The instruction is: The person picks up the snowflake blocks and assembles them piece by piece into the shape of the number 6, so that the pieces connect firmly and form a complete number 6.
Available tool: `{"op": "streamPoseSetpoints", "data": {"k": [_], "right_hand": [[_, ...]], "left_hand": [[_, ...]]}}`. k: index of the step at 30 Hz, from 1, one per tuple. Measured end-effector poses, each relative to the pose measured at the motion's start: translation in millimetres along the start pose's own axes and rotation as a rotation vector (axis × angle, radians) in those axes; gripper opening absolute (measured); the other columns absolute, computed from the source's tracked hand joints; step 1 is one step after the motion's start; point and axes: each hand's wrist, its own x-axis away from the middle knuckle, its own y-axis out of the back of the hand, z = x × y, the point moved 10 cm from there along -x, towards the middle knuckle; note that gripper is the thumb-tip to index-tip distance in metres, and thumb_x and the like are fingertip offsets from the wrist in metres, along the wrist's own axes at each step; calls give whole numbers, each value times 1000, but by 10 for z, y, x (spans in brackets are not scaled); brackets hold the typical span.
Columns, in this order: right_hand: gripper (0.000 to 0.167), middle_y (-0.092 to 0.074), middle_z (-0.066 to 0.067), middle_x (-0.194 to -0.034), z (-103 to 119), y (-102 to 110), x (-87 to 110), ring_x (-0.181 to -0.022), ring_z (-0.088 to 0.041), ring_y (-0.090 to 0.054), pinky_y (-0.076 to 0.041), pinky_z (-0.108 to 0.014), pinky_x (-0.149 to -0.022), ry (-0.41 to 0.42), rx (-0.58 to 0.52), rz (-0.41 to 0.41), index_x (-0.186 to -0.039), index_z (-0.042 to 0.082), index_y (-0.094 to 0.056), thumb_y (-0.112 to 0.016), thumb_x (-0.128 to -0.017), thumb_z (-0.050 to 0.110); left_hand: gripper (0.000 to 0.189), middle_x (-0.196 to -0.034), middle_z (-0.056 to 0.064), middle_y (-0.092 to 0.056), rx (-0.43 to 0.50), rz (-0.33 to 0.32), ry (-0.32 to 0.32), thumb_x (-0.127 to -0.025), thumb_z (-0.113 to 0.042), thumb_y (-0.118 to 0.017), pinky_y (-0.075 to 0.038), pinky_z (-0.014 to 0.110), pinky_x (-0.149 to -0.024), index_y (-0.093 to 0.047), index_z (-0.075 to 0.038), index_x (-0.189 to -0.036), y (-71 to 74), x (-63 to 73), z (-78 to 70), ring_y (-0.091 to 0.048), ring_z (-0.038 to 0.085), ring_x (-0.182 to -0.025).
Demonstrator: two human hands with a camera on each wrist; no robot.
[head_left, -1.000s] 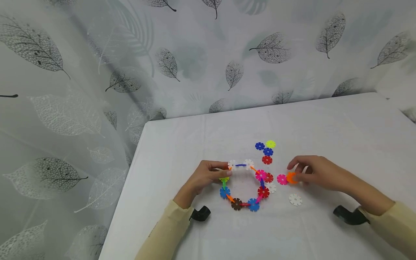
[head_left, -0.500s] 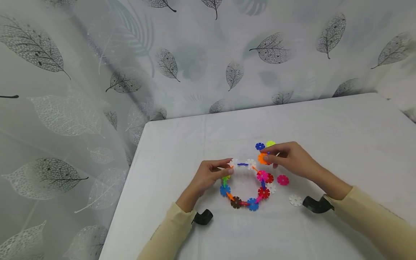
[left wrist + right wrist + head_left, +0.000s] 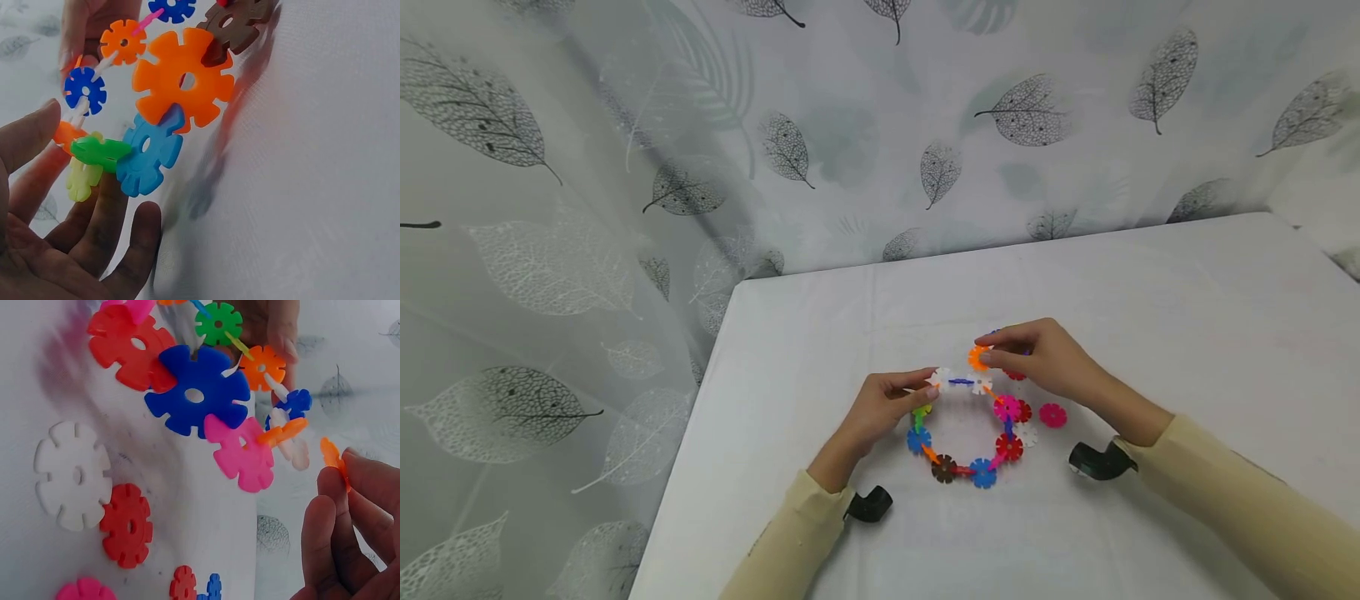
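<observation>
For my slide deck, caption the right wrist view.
Right hand pinching an orange disc near a ring of linked, colorful discs.

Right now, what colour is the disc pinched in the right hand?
Orange; the disc in the right hand shows best in the right wrist view.

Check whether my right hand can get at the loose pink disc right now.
Probably yes, once its grip is free: your right hand pinches an orange disc, but nothing appears to cover the loose pink disc.
</observation>
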Motion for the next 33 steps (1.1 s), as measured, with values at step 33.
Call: {"op": "streamPoseSetpoints", "data": {"k": [33], "right_hand": [[34,-75,-3,-92,12,-221,-119,-88,-27,-68,-53,-36,-70,-104,0,54,-104,8,-80,-79,-89,39]], "left_hand": [[39,-109,1,-73,1,-30,-59,-92,-28,-77,-42,30,-69,-71,-17,-130,-30,2,-57,-70,19,-79]]}}
